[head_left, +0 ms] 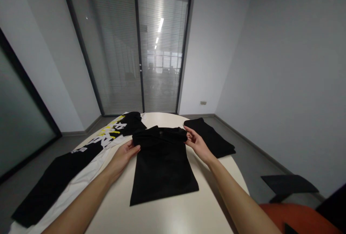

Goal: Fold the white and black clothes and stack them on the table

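A black T-shirt, its sides tucked into a long narrow shape, lies on the white table in front of me. Its collar end is at the far side and its straight hem faces me. My left hand pinches the far left edge, thumb on top and fingers partly under the cloth. At the far right corner, my right hand grips the fabric between thumb and fingers. Just beyond that hand rests a folded black garment.
Along the table's left side lie a black garment with white and yellow print and white cloth under it. The round white table has an orange chair with a black armrest at its right. Glass doors stand behind.
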A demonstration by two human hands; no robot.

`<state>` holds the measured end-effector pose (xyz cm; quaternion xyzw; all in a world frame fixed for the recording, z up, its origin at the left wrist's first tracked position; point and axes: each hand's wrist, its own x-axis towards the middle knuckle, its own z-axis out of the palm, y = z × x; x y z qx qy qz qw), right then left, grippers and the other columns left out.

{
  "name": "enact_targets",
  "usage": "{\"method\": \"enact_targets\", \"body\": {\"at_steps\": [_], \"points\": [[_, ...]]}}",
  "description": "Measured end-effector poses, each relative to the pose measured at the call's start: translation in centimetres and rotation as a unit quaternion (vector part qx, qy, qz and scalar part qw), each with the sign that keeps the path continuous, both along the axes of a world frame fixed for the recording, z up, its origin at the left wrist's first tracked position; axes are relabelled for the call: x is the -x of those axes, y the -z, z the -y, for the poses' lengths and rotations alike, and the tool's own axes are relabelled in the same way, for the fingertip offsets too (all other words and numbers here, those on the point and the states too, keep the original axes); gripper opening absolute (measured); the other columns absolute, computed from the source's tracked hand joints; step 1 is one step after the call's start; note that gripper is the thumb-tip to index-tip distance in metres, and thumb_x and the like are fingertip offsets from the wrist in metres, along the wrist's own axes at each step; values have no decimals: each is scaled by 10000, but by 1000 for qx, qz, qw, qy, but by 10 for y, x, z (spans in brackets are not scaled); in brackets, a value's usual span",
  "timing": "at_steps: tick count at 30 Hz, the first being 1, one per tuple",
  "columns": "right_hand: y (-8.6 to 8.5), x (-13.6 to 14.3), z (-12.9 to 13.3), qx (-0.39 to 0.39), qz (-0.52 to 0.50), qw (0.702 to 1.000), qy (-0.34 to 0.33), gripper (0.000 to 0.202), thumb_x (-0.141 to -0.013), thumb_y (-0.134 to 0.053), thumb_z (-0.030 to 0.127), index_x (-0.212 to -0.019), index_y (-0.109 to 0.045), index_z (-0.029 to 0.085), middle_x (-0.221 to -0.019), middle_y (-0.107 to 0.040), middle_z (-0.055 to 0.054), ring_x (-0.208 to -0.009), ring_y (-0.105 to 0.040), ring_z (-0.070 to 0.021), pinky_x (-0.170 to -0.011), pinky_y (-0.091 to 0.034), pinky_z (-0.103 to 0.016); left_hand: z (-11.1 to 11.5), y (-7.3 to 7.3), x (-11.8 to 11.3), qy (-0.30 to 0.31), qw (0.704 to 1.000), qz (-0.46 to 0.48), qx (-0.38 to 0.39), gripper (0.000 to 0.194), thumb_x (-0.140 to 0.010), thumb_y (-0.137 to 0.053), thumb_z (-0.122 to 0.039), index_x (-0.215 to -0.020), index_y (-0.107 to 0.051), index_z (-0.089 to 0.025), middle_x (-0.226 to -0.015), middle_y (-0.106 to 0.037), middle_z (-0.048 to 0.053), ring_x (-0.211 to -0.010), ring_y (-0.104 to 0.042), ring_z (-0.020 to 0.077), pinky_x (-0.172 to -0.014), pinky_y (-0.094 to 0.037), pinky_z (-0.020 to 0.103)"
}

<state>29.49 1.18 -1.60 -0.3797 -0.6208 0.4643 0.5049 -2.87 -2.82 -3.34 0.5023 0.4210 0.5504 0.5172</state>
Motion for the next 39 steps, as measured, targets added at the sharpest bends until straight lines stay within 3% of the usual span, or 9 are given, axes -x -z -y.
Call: {"method": "enact_targets", "body": {"at_steps": [3,8,13,16,18,22,26,31,39], "points": [[-4,-4,3,8,30,999,-20,686,-725,-800,390,-1344,-567,209,-1026,-672,-39,-1002,-619,-192,-981,-470,-375,0,1,4,22,999,-26,4,465,-714,-811,-351,-1123,-686,-167,-1160,-720,93,-1118,-643,272,-1024,-466,381],[-8,-22,7,59,50,988,-132,369,-755,-788,426,-995,-702,159,-934,-693,-51,-892,-647,-189,-906,-503,-371,8,-6,17,99,991,-90,6,298,-717,-805,-344,-941,-698,-178,-976,-720,56,-965,-645,233,-923,-476,335],[-6,-39,8,138,110,944,-279,422,-717,-825,381,-1051,-693,159,-995,-690,-57,-829,-647,-161,-819,-523,-323,17,-19,25,255,956,-146,23,342,-734,-800,-439,-845,-630,-164,-863,-646,31,-831,-577,182,-792,-456,285],[-2,-39,7,134,162,922,-326,415,-684,-846,377,-1011,-705,164,-1105,-681,-68,-906,-637,-177,-839,-508,-318,17,-20,22,317,934,-164,5,372,-746,-791,-467,-786,-567,-173,-882,-620,30,-848,-552,177,-791,-445,282],[0,-36,6,116,179,922,-324,399,-693,-835,394,-999,-706,173,-1198,-659,-72,-983,-621,-192,-877,-490,-326,15,-16,18,314,933,-176,-21,359,-772,-770,-458,-784,-546,-178,-917,-618,38,-889,-552,187,-825,-449,296],[2,-28,4,79,172,939,-288,379,-761,-767,432,-1040,-681,190,-1308,-609,-79,-1109,-583,-218,-935,-462,-355,11,-2,13,236,942,-227,-76,293,-797,-751,-372,-961,-603,-179,-1066,-633,70,-1036,-563,223,-969,-430,353],[2,-25,4,54,173,946,-270,326,-786,-735,401,-1020,-651,190,-1314,-606,-95,-1153,-568,-233,-962,-444,-385,9,5,16,214,933,-278,-82,452,-810,-723,-309,-1231,-592,-212,-1283,-603,98,-1234,-523,253,-1112,-334,403],[3,-29,4,78,154,942,-288,265,-737,-762,337,-861,-592,176,-1316,-606,-119,-1138,-582,-229,-949,-439,-381,4,5,27,263,912,-301,-94,140,-827,-660,-306,-919,-669,-202,-1303,-603,98,-1230,-553,255,-1065,-384,378],[-8,-30,9,103,250,907,-322,261,-645,-809,304,-807,-657,166,-1340,-600,-110,-1188,-577,-246,-988,-427,-364,4,-2,32,314,883,-341,-71,81,-730,-666,-244,-797,-644,-205,-1342,-591,64,-1235,-543,245,-1070,-371,372]]}}
